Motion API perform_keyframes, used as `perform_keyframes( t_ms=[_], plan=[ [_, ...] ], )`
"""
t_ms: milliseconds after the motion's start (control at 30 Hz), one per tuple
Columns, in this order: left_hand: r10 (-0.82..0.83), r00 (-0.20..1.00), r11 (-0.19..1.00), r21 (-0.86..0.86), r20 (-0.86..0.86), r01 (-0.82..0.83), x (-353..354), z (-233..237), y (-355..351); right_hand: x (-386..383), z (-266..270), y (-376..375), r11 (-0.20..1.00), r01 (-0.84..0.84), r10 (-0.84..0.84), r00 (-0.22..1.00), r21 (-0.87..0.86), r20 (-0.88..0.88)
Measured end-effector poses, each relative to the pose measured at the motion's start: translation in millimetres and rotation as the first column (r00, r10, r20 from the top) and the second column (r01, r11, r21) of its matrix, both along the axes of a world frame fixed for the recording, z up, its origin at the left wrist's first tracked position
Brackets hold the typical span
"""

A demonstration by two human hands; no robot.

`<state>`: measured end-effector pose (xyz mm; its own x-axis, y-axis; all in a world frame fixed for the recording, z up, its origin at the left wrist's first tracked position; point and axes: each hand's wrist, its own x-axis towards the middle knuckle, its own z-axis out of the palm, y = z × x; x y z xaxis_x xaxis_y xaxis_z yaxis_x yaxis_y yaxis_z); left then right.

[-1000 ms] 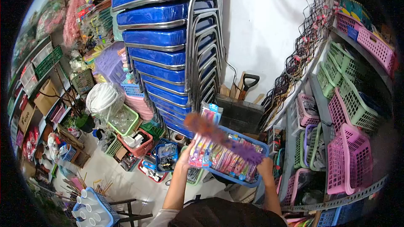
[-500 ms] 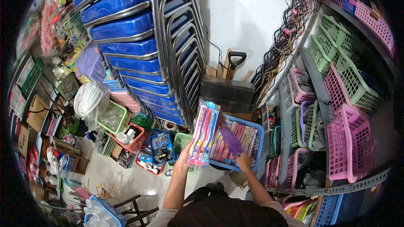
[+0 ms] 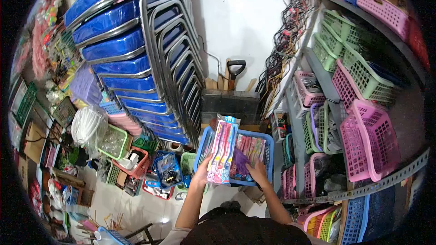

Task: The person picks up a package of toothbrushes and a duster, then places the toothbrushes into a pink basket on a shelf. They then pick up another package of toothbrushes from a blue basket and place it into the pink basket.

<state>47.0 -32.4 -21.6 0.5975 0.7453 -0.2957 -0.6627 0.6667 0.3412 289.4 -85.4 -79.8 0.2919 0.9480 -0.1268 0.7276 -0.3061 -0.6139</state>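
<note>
My left hand (image 3: 202, 171) is closed around the lower left edge of a clear pack of toothbrushes (image 3: 222, 147), held up with its pink and blue contents showing. Closed on a crumpled purple cloth (image 3: 240, 161) is my right hand (image 3: 258, 174), just right of the pack and over the basket. Below both hands is a blue plastic basket (image 3: 270, 154), filled with similar colourful packs (image 3: 252, 146) standing in rows. The raised pack hides the basket's left part.
Stacked blue chairs (image 3: 131, 81) rise at the left. Crates of small goods (image 3: 168, 170) sit on the floor. On the right, a metal shelf (image 3: 363, 189) carries pink baskets (image 3: 370, 145) and green baskets (image 3: 345, 50). A shovel handle (image 3: 234, 70) leans against the wall.
The view has shifted, so the surroundings appear further left. The toothbrush pack stays in my left hand, now over the basket's left part. My right hand and the purple cloth have come closer to it.
</note>
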Motion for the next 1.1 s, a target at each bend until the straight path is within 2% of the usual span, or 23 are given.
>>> perform_keyframes(
  t_ms=[33, 67, 100, 133, 167, 200, 233, 300, 367, 433, 500, 567, 633, 700, 800, 833, 867, 900, 933, 967, 1000, 1067, 1100],
  plan=[
    [-0.019, 1.0, 1.0, 0.01, 0.003, 0.019, 6.6, 2.9, -0.1, -1.1, 15.5, 1.1, 1.0, 0.019, -0.019, 1.0, 0.01, 0.003],
    [0.016, 0.998, 0.997, 0.074, -0.064, -0.011, 14.8, 6.0, 0.8, -5.1, 30.1, 0.7, 0.992, 0.043, -0.001, 0.944, 0.12, -0.329],
    [0.054, 0.991, 0.99, 0.14, -0.126, -0.036, 23.6, 10.1, 1.6, -8.6, 47.6, -1.7, 0.97, 0.099, 0.06, 0.786, 0.221, -0.616],
    [-0.002, 0.998, 0.984, 0.176, -0.062, 0.013, 31.0, 14.5, 2.5, -11.9, 64.1, -5.8, 0.946, 0.1, 0.11, 0.796, 0.309, -0.595],
    [-0.158, 0.985, 0.94, 0.315, 0.066, 0.13, 36.6, 4.0, 9.7, -14.8, 83.7, -11.5, 0.913, 0.1, 0.158, 0.808, 0.395, -0.568],
    [-0.12, 0.992, 0.941, 0.323, 0.037, 0.101, 50.0, 15.1, 7.2, -17.7, 112.9, -21.3, 0.942, 0.109, 0.121, 0.769, 0.316, -0.628],
    [-0.083, 0.997, 0.94, 0.333, 0.009, 0.075, 65.6, 29.3, 1.5, -18.1, 117.9, -25.3, 0.926, 0.11, 0.136, 0.797, 0.362, -0.589],
    [-0.129, 0.991, 0.929, 0.354, 0.038, 0.107, 88.0, 47.0, -8.1, -13.6, 131.7, -40.2, 0.854, -0.024, 0.151, 0.967, 0.519, -0.203],
    [-0.231, 0.968, 0.938, 0.286, 0.097, 0.195, 107.8, 68.7, -16.2, -9.6, 155.7, -54.6, 0.825, 0.012, 0.104, 0.979, 0.564, -0.173],
    [-0.276, 0.956, 0.92, 0.315, 0.099, 0.233, 130.2, 76.9, -18.5, 0.3, 181.6, -68.9, 0.852, 0.007, -0.025, 0.999, 0.524, 0.028],
    [-0.343, 0.93, 0.889, 0.367, 0.133, 0.275, 151.8, 89.7, -25.5, 10.4, 202.7, -85.9, 0.855, 0.083, -0.126, 0.991, 0.512, 0.05],
    [-0.41, 0.903, 0.839, 0.439, 0.125, 0.321, 173.9, 95.6, -34.1, 21.0, 227.7, -101.0, 0.866, 0.096, -0.204, 0.964, 0.491, 0.172],
    [-0.342, 0.934, 0.809, 0.476, -0.099, 0.346, 190.7, 125.2, -57.2, 32.3, 235.2, -114.1, 0.858, 0.173, -0.285, 0.943, 0.484, 0.169],
    [-0.396, 0.914, 0.743, 0.554, -0.087, 0.375, 210.2, 121.8, -65.1, 44.9, 243.1, -126.7, 0.854, 0.212, -0.324, 0.932, 0.475, 0.166],
    [-0.417, 0.907, 0.607, 0.727, -0.051, 0.32, 229.6, 140.8, -83.8, 61.7, 257.1, -148.7, 0.772, 0.262, -0.393, 0.913, 0.579, 0.111],
    [-0.444, 0.895, 0.595, 0.729, -0.052, 0.338, 238.3, 141.4, -85.8, 66.2, 261.9, -155.6, 0.728, 0.263, -0.391, 0.918, 0.633, 0.069],
    [-0.388, 0.918, 0.466, 0.841, -0.084, 0.274, 247.4, 140.6, -87.5, 69.6, 267.0, -162.5, 0.699, 0.327, -0.41, 0.912, 0.636, -0.018],
    [-0.324, 0.941, 0.318, 0.925, -0.098, 0.206, 255.5, 141.7, -89.3, 74.8, 275.5, -170.5, 0.664, 0.309, -0.4, 0.916, 0.681, -0.026],
    [-0.307, 0.931, 0.18, 0.949, -0.196, 0.259, 258.6, 152.0, -91.7, 79.1, 282.5, -177.4, 0.638, 0.315, -0.401, 0.915, 0.702, -0.047],
    [-0.375, 0.913, 0.171, 0.955, -0.163, 0.241, 269.3, 146.3, -94.2, 82.8, 289.3, -183.8, 0.612, 0.319, -0.399, 0.915, 0.724, -0.065],
    [-0.355, 0.913, 0.084, 0.966, -0.199, 0.243, 273.3, 158.6, -99.3, 84.4, 297.2, -189.9, 0.61, 0.359, -0.42, 0.902, 0.707, -0.095],
    [-0.252, 0.941, -0.124, 0.972, -0.225, 0.199, 293.2, 165.2, -97.7, 94.4, 303.4, -198.6, 0.57, 0.361, -0.463, 0.883, 0.739, -0.074],
    [-0.209, 0.954, -0.17, 0.969, -0.214, 0.18, 298.3, 182.5, -102.8, 100.1, 305.8, -202.5, 0.551, 0.355, -0.478, 0.876, 0.755, -0.063]
  ],
)
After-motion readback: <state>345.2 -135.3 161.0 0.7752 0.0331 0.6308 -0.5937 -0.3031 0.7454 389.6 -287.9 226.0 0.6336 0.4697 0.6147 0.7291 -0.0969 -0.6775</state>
